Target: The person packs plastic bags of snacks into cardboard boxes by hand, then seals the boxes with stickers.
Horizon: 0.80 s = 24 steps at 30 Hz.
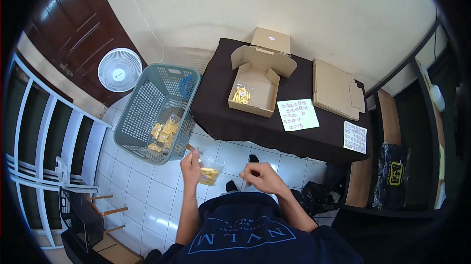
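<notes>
My left hand [190,167] pinches the top of a clear plastic bag [210,175] with yellow stick-like pieces and a small round label. Beside it, my right hand [265,177] is closed, thumb and fingers curled together, apart from the bag. Whether something small is between those fingers cannot be made out. Ahead on the table, an open cardboard box [252,90] holds a similar labelled bag [242,95]. A sheet of round stickers [298,115] lies next to the box, with some gaps in its rows. More filled bags [166,132] lie in the grey-green laundry basket [128,117].
The table has a dark cloth [216,92]. It also bears a closed box [271,41], flat cardboard boxes [336,87] and a second sticker sheet [355,137]. A white fan [119,70] stands behind the basket. A black plastic bag [316,198] lies on the floor at right.
</notes>
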Tool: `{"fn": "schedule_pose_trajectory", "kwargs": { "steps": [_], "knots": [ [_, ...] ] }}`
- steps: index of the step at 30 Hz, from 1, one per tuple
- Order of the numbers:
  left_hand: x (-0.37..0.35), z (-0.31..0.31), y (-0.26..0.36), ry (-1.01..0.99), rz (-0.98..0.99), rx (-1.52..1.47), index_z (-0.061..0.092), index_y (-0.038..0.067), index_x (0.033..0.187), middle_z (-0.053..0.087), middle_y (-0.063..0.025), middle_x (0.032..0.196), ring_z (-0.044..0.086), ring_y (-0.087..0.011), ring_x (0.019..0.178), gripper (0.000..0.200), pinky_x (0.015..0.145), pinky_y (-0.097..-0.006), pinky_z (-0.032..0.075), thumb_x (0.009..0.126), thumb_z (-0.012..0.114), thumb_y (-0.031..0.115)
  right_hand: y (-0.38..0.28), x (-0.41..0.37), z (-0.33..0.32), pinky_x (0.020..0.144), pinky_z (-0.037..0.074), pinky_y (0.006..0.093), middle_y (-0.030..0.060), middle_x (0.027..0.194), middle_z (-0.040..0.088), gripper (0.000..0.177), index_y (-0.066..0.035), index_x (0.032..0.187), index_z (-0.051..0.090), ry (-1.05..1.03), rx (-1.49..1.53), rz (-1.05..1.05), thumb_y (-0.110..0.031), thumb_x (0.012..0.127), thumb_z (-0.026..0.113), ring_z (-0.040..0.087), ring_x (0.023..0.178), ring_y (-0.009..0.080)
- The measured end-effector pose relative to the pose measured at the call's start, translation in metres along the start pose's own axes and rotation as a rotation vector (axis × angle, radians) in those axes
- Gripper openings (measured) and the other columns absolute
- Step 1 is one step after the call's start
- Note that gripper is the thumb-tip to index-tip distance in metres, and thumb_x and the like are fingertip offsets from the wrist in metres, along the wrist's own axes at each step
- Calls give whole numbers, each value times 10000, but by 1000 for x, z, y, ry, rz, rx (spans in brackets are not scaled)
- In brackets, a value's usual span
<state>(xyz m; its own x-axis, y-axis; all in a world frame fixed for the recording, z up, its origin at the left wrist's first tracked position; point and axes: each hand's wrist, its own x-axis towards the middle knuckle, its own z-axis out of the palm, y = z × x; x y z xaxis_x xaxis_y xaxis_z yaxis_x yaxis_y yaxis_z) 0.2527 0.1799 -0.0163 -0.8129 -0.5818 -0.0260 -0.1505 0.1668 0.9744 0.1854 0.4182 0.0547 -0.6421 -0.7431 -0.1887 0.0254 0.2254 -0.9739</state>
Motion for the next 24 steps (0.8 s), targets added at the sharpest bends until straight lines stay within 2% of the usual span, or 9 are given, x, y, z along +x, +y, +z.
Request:
{"fn": "schedule_pose_trajectory", "kwargs": {
  "steps": [1,3,5,6,10,17,21,23,24],
  "knots": [
    [4,-8,3,-93,25,9,513,19,642,475,13,549,451,-52,510,414,456,-259,346,986,516,249,-2,1,-5,534,428,244,29,601,578,266,-5,725,582,169,-140,15,-201,874,682,532,569,81],
    [6,-4,12,-212,68,69,548,4,661,492,0,560,452,-61,516,382,466,-262,351,973,538,224,3,13,-10,562,444,246,37,619,588,258,-1,779,601,207,-123,8,-218,850,721,533,588,84],
    [6,11,31,-472,85,59,544,-46,646,530,-53,566,470,-83,522,348,479,-276,361,921,604,158,3,28,-6,578,475,330,92,611,600,261,-5,817,616,136,-141,-204,-240,832,728,622,601,185],
    [6,20,41,-526,108,58,547,-63,646,528,-72,576,475,-98,535,302,490,-278,361,882,631,107,-2,34,-6,598,474,372,151,644,621,280,10,828,635,72,-185,-256,-261,840,705,630,604,290],
    [21,57,44,-527,187,53,538,-69,648,462,-78,540,406,-118,513,290,488,-305,330,877,628,84,18,56,-14,592,454,411,214,668,593,274,21,816,640,46,-182,-202,-244,879,612,589,628,386],
    [67,108,50,-444,175,59,486,-68,633,432,-88,534,367,-122,517,328,487,-312,304,887,618,91,20,91,-83,564,419,404,198,653,581,228,12,795,619,-26,-145,-125,-205,865,623,547,574,355],
    [104,130,65,-399,153,48,439,-50,620,373,-58,536,336,-118,530,369,493,-319,294,900,619,111,9,123,-124,600,440,413,206,694,585,221,18,779,565,-134,-117,-109,-181,840,641,597,657,354],
    [122,142,79,-310,142,34,426,-45,607,348,-56,545,316,-110,545,388,497,-324,283,907,614,112,12,143,-138,602,455,363,154,705,593,193,7,843,570,-124,-181,-264,-151,816,677,573,616,256],
    [132,143,83,-339,169,102,521,-28,710,438,-39,597,406,-91,584,256,529,-279,334,914,605,102,14,152,-148,633,474,358,157,737,598,217,-8,887,572,-157,-198,-239,-149,784,700,590,642,273]
  ]
}}
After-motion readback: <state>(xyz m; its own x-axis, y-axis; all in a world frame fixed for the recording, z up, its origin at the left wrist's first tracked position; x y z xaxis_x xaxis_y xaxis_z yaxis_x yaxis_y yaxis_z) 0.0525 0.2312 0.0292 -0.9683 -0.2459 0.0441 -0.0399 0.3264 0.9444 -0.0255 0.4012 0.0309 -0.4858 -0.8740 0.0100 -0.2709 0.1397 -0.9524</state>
